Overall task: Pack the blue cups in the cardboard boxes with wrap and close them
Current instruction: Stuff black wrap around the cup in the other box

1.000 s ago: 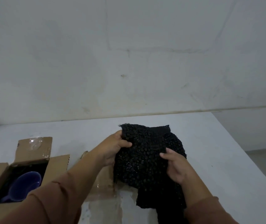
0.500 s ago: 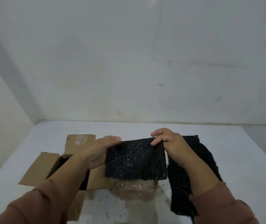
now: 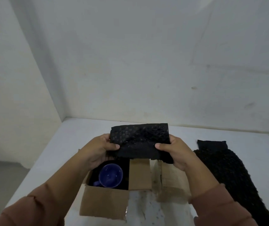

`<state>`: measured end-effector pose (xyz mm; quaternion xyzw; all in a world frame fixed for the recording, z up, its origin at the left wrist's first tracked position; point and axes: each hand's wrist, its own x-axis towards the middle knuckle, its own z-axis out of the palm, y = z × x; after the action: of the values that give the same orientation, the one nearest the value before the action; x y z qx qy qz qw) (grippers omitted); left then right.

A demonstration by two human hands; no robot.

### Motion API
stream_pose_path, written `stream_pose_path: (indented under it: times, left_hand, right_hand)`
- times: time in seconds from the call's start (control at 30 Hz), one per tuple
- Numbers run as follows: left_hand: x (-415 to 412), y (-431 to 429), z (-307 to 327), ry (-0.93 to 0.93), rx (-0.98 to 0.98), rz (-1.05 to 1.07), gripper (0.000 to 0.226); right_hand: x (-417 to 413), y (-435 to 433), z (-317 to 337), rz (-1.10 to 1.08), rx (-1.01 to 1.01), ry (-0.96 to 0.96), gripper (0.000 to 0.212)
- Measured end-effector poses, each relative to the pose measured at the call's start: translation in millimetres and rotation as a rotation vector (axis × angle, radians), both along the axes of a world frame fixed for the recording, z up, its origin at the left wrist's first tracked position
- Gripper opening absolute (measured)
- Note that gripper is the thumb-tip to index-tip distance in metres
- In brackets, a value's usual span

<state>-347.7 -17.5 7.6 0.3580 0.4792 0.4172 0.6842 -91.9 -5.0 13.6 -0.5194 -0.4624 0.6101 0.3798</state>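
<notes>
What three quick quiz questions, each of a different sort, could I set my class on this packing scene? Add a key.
1. True or false: the blue cup sits inside the open cardboard box.
2. Multiple choice: the left hand and right hand together grip A) the cup, B) a box flap, C) the black wrap sheet.
3. Fill the blank: the spare wrap lies on the table on the person's ____ side.

Key: 1 true; 2 C; 3 right.
</notes>
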Motion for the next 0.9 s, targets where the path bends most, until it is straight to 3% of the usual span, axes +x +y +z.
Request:
stream_pose_path:
  times: [0.1, 0.2, 0.27, 0.4, 0.47, 0.57, 0.7, 0.77, 0.9]
  left_hand:
    - [-22.2, -6.3, -3.0, -0.032, 0.027, -0.045, 0.03]
    - [-45.9, -9.7, 6.5, -0.137, 0.066, -0.226, 0.046]
    - [-50.9, -7.5, 15.1, 0.043, 0.112, -0.291, 0.052]
    - [-40.9, -1.7, 28.3, 0.566, 0.209, -0.306, 0.042]
    - [-38.2, 0.5, 29.0, 0.658, 0.244, -0.357, 0.047]
    - [-32.6, -0.9, 25.4, 0.581, 0.248, -0.357, 0.033]
    - [-34.7, 0.2, 15.2, 0.302, 0.111, -0.082, 0.021]
    - [-37.0, -0.4, 12.3, 0.182, 0.054, -0.051, 0.024]
    - [-41.6, -2.2, 5.6, 0.072, 0.039, -0.044, 0.026]
  right_hand:
    - [-11.9, 0.6, -0.3, 0.003, -0.007, 0.029, 0.023]
    - [-20.7, 2.8, 6.4, 0.087, -0.004, -0.054, 0.023]
    - [-28.8, 5.1, 11.9, 0.17, 0.002, -0.162, 0.022]
    - [-43.8, 10.7, 22.8, 0.23, 0.002, -0.299, 0.016]
    - [-50.5, 11.6, 28.2, 0.297, 0.016, -0.406, 0.016]
    - [-60.9, 12.3, 31.1, 0.28, 0.06, -0.347, 0.016]
    - [-67.6, 6.9, 19.7, 0.095, 0.007, 0.044, 0.047]
    - [-73.1, -1.6, 7.7, 0.162, -0.071, 0.071, 0.058]
    - [-86.6, -8.1, -7.6, 0.124, 0.008, 0.119, 0.025]
